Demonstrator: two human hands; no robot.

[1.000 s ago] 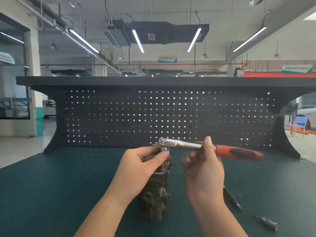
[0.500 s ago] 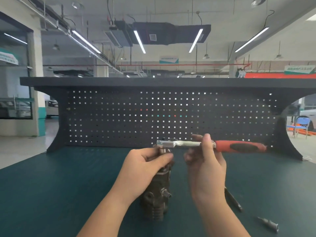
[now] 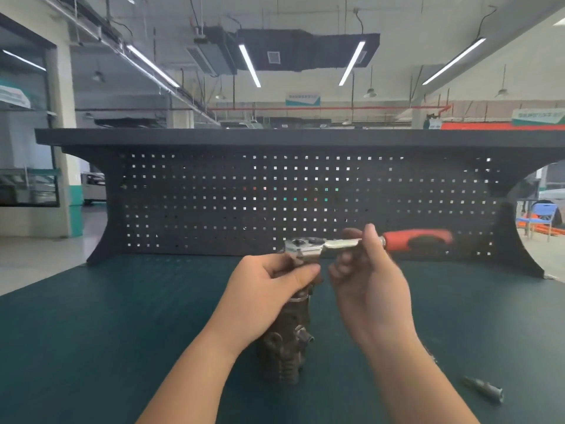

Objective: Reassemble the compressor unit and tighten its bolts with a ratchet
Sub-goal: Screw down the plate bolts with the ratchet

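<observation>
A dark, grimy compressor unit (image 3: pixel 286 347) stands upright on the green bench top (image 3: pixel 107 332), in the middle near me. My left hand (image 3: pixel 269 289) grips its upper end, thumb and fingers curled just under the ratchet head. The ratchet (image 3: pixel 336 244) has a silver head and shaft and a red and black handle pointing right. It lies level over the top of the compressor. My right hand (image 3: pixel 363 270) pinches its silver shaft between thumb and fingers. The bolt under the ratchet head is hidden by my left hand.
A dark metal bolt-like part (image 3: pixel 484 391) lies loose on the mat at the lower right. A black pegboard back panel (image 3: pixel 275 203) with a shelf on top closes the far edge of the bench. Workshop floor and a blue chair (image 3: pixel 538 214) lie beyond.
The ratchet has levelled out and its head has come down onto the top of the compressor. The dark tool on the mat by my right wrist is now hidden behind my forearm.
</observation>
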